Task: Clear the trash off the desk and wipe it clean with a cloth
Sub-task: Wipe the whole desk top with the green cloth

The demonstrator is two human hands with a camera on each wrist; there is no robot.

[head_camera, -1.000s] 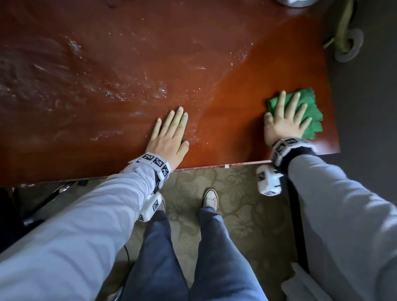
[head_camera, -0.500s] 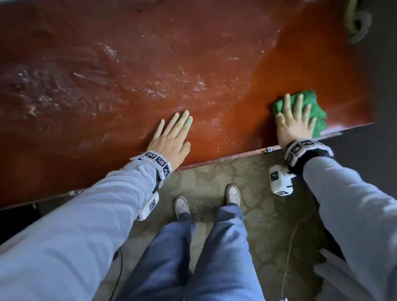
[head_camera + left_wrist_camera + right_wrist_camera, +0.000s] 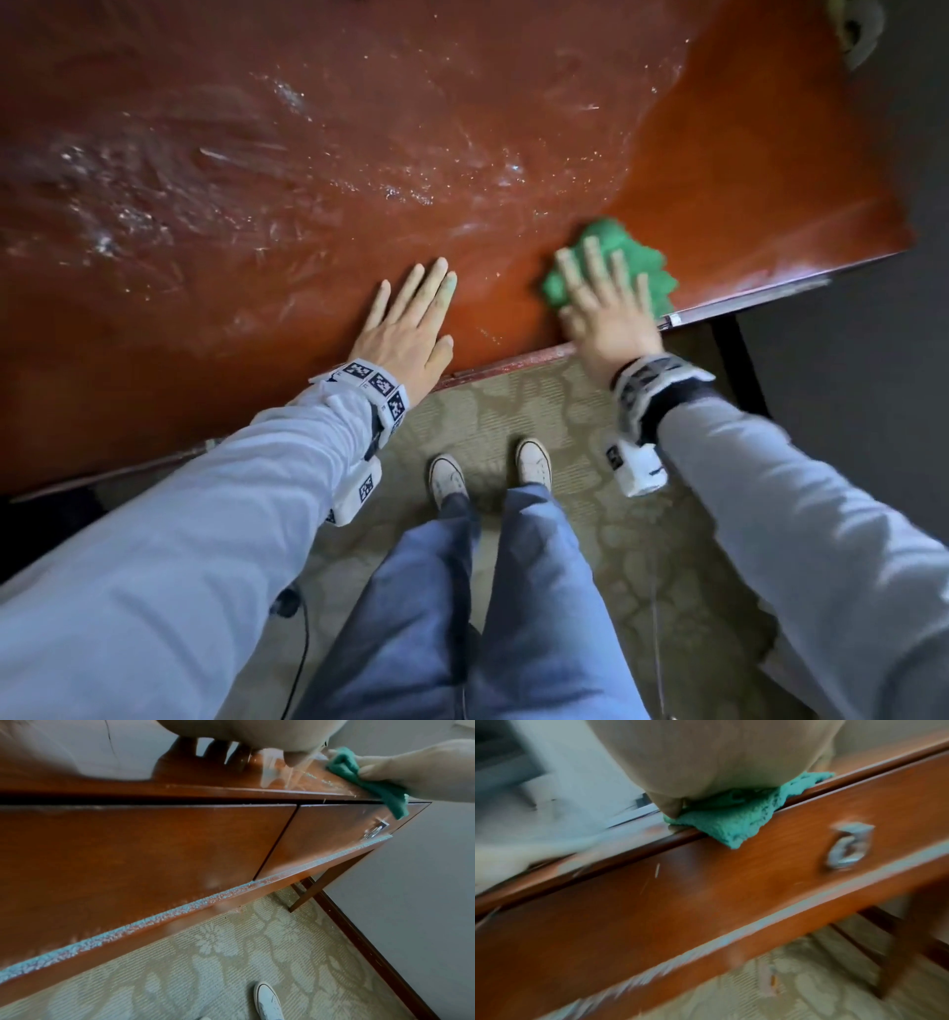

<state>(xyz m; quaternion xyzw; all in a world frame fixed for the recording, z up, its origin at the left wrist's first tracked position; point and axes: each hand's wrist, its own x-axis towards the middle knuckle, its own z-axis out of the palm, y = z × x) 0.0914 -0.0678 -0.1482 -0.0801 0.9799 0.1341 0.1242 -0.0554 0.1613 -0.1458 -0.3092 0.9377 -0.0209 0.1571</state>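
Observation:
A green cloth [image 3: 616, 246] lies on the glossy reddish-brown desk [image 3: 308, 154] near its front edge, one corner [image 3: 731, 833] hanging over the drawer front. My right hand [image 3: 601, 303] presses flat on the cloth with straight, spread fingers; it is blurred with motion. My left hand [image 3: 411, 318] rests flat on the desk top just left of the cloth, fingers straight and together. In the left wrist view the cloth [image 3: 344, 764] shows under the right hand [image 3: 411, 766] at the desk's right end. Wet streaks and pale specks cover the left and middle of the desk top.
A drawer front with a metal handle [image 3: 847, 845] sits below the cloth. The desk's right corner [image 3: 893, 241] ends beside a grey wall. Patterned carpet [image 3: 513, 411] and my white shoes [image 3: 447, 473] are below the front edge. A desk leg [image 3: 308, 894] stands near the wall.
My right hand has slid the green cloth leftward along the front edge, from near the right corner to close beside my left hand. The left hand has stayed put.

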